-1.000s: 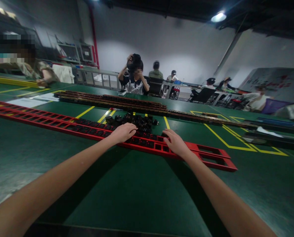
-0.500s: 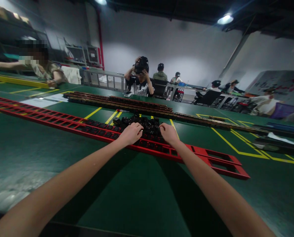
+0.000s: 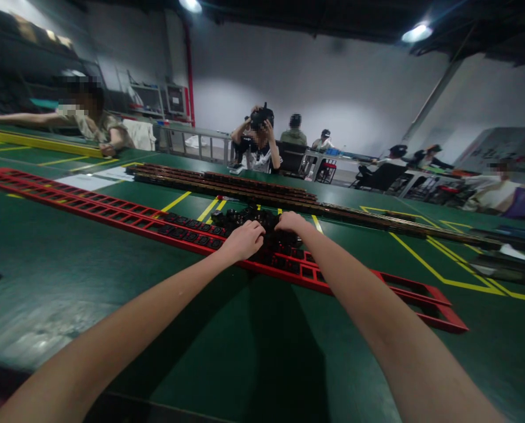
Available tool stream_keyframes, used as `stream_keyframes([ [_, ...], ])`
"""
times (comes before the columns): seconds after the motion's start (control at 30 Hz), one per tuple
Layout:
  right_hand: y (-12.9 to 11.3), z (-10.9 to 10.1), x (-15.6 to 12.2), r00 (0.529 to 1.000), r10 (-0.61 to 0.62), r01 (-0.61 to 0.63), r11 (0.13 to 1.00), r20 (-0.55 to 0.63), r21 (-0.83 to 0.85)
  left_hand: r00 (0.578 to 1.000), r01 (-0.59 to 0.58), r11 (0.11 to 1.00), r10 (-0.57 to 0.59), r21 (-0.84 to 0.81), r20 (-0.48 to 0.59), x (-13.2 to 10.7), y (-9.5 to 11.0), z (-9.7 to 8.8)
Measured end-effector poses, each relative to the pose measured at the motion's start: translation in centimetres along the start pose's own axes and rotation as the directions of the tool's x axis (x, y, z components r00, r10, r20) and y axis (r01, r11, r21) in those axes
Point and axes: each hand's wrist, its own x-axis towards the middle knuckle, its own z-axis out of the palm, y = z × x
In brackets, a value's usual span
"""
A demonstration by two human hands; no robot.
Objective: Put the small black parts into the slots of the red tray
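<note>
A long red frame (image 3: 125,217) with rows of rectangular openings lies across the green table. Small black square parts (image 3: 191,237) sit in several of its openings. Heaped on the middle of the frame is a pile of black parts (image 3: 231,218). My left hand (image 3: 247,239) is at the near side of the pile, its fingers curled in; whatever they grip is hidden. Close by on the right, my right hand (image 3: 291,222) reaches over the pile with fingers bent down and pinched. What it holds, if anything, cannot be made out.
Behind the pile lie long dark brown rails (image 3: 227,185). White paper sheets (image 3: 88,181) lie at the left, beyond the red frame. Yellow tape lines (image 3: 421,258) mark the green table (image 3: 191,352). A person (image 3: 257,138) sits across the table, another person (image 3: 90,117) farther left.
My right hand has moved left over the black pile, nearer my left hand. My left hand stays at the near edge of the pile. The whole view has shifted slightly.
</note>
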Motion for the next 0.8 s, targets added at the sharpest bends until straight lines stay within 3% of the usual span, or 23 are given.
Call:
stream_keyframes([
  [0.27,7.7,0.4,-2.0,0.974,0.218,-0.219,0.975,0.057,0.026,1.0,0.002,1.0,-0.002,-0.029,0.016,-0.1,-0.1,-0.1],
  [0.37,9.7,0.9,-3.7,0.95,0.302,-0.308,0.949,0.082,0.074,1.0,0.007,0.999,-0.006,-0.041,0.023,-0.1,-0.1,-0.2],
  [0.47,11.0,0.9,-5.2,0.925,0.33,-0.359,0.921,0.187,0.151,1.0,0.011,0.999,-0.009,-0.05,0.029,-0.1,-0.2,-0.2],
  [0.57,12.0,0.5,-6.1,0.928,0.278,-0.33,0.921,0.248,0.206,0.999,0.008,0.999,-0.007,-0.053,0.033,-0.2,-0.2,-0.2],
  [0.67,12.4,0.4,-6.5,0.96,0.229,-0.259,0.943,0.157,0.208,1.0,0.008,0.999,-0.006,-0.053,0.03,-0.2,-0.2,-0.2],
  [0.8,11.2,1.3,-6.4,0.997,0.003,-0.021,0.972,0.078,0.235,1.0,0.009,0.998,-0.007,-0.056,0.024,-0.1,-0.2,-0.1],
])
